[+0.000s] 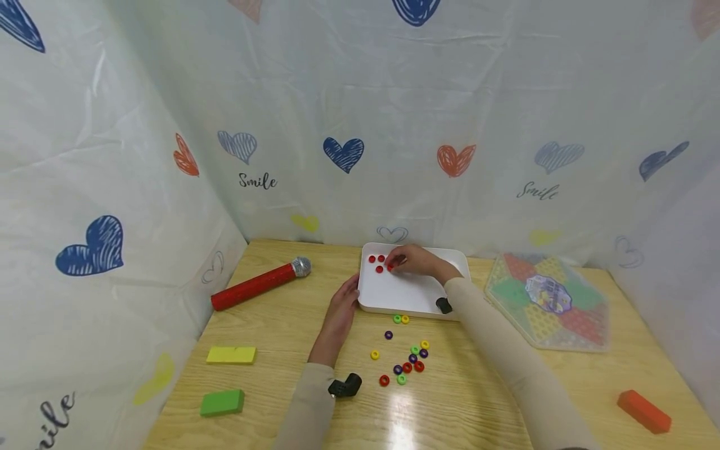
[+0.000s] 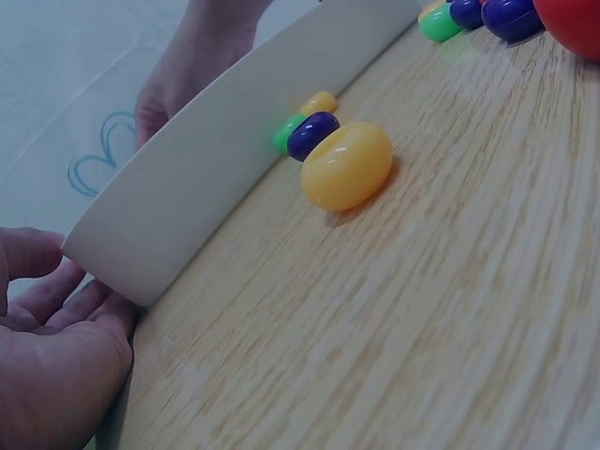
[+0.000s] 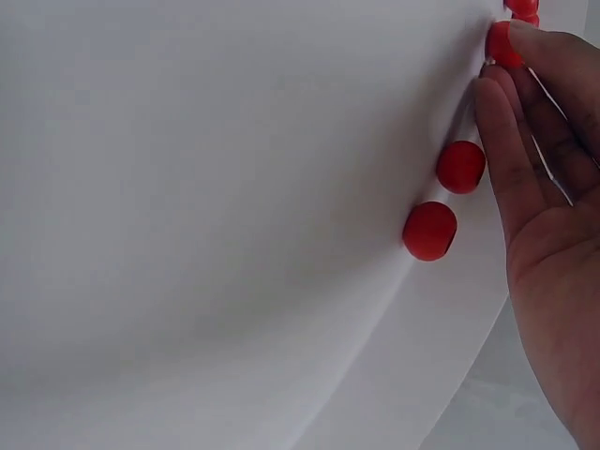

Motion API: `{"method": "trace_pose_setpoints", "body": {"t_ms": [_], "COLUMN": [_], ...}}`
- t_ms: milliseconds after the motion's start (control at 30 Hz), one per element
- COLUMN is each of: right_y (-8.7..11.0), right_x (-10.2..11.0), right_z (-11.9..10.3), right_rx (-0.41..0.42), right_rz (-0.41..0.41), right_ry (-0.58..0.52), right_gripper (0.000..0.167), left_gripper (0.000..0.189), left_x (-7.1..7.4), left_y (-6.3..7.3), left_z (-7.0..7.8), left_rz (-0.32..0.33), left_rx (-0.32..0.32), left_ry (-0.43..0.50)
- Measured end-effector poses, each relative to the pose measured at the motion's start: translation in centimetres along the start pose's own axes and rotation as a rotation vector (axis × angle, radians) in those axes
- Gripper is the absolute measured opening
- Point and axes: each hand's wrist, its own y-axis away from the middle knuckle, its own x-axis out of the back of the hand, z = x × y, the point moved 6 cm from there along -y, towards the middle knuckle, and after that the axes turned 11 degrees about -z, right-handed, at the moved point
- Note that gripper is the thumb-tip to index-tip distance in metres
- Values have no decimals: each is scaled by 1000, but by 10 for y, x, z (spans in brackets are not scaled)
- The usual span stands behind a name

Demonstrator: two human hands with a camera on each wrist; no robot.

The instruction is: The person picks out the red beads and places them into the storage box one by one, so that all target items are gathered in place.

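The right hand (image 1: 415, 260) reaches over the white tray (image 1: 405, 294) and pinches a red ring bead (image 3: 504, 44) between thumb and fingertips, close to the tray floor. Several other red ring beads (image 1: 379, 269) lie around it in the tray's back left part; two of them, one being a red bead (image 3: 430, 231), show beside the fingers in the right wrist view. At the tray's left side, the left hand (image 1: 341, 310) holds the front corner. Its thumb is at the rim and its fingers are against the outer wall, as the left wrist view shows.
Loose yellow, green, purple and red ring beads (image 1: 407, 367) lie before the tray. A red microphone (image 1: 255, 287), yellow block (image 1: 232, 355) and green block (image 1: 222, 403) are left. A hexagonal patterned box (image 1: 548, 300) and red-orange block (image 1: 644, 411) are right. Heart-print sheeting (image 1: 388, 112) surrounds the table.
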Motion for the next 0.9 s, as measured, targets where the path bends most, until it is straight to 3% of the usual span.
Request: {"method": "trace_pose_setpoints", "body": {"t_ms": [267, 567, 900], "right_y": [20, 50, 98], "right_x": [11, 19, 6], "right_z": [-11, -28, -45], "right_rx": [-27, 5, 67], "right_rz": [13, 37, 41], "right_ry": [-22, -34, -65], "right_gripper": [24, 30, 25], "left_gripper": [47, 46, 47], "left_x": [0, 5, 1], "left_y": [-1, -6, -4], "left_z": [-2, -2, -1], "left_rz": [-17, 22, 15], "left_rx": [-9, 6, 8], "left_ry": [-12, -42, -30]}}
